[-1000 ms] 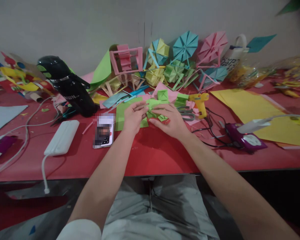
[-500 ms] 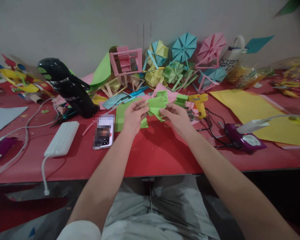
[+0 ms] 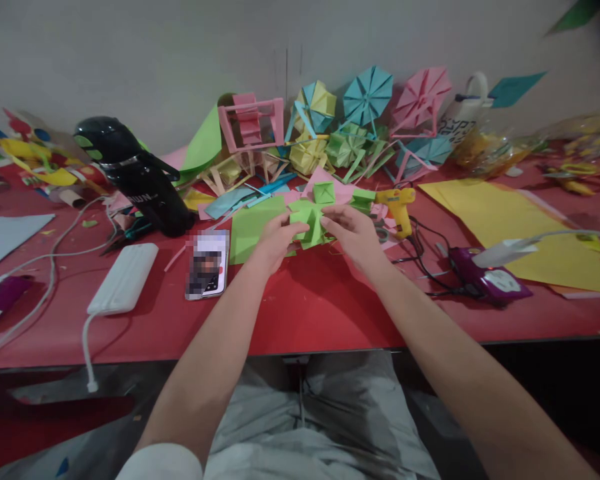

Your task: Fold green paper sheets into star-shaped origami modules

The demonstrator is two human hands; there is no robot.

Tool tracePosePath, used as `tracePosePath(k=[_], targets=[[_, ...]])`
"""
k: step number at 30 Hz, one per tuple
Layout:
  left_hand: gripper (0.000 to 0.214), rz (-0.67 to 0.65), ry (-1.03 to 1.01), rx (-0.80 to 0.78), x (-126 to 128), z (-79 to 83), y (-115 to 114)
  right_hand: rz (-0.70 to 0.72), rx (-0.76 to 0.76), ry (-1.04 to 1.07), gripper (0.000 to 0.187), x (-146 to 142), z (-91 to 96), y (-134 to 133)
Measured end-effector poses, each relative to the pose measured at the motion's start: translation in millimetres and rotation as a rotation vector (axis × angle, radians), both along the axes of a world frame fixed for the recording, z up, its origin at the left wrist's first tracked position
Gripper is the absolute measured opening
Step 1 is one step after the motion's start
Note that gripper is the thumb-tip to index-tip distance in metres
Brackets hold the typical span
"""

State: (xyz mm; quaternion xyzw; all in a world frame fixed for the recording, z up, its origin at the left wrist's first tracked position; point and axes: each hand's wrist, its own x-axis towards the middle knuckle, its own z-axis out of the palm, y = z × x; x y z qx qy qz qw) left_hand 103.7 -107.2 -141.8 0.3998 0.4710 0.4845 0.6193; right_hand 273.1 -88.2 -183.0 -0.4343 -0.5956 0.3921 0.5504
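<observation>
Both of my hands hold a folded light-green paper piece (image 3: 307, 220) a little above the red table (image 3: 305, 307). My left hand (image 3: 275, 239) pinches its left side and my right hand (image 3: 353, 232) grips its right side. Under my left hand lies a flat green paper sheet (image 3: 253, 227). Two small folded green pieces (image 3: 324, 192) rest on pink paper just behind my hands.
A phone (image 3: 207, 263) and a white power bank (image 3: 124, 277) lie to the left, beside a black bottle (image 3: 135, 175). A yellow glue gun (image 3: 397, 203), a purple power strip (image 3: 487, 280) and yellow paper (image 3: 510, 220) are to the right. Paper pinwheel models (image 3: 367, 97) line the wall.
The green folded piece was lifted off the table between both hands and my hands have drawn closer together around it.
</observation>
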Motion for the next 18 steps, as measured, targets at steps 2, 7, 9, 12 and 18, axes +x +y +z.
tracePosePath(k=[2, 7, 9, 12, 18], targets=[[0.030, 0.026, 0.057, -0.012, -0.1, -0.9, 0.0, 0.020, -0.024, 0.015, 0.037, 0.0, 0.9, -0.5], [0.043, 0.166, 0.133, -0.003, -1.1, -5.0, 3.1, -0.038, -0.100, 0.139, 0.052, 4.6, 1.9, 4.0], [0.045, 0.197, 0.122, 0.006, -1.4, -5.7, 4.0, -0.033, -0.113, 0.184, 0.060, 6.1, 3.4, 4.6], [0.045, 0.214, 0.143, 0.017, -1.2, -6.1, 3.8, -0.036, -0.063, 0.159, 0.058, 4.0, 7.3, -0.2], [0.031, 0.044, 0.135, 0.089, 1.5, -8.8, -0.2, -0.015, 0.019, -0.027, 0.039, -5.4, 13.5, -12.8]])
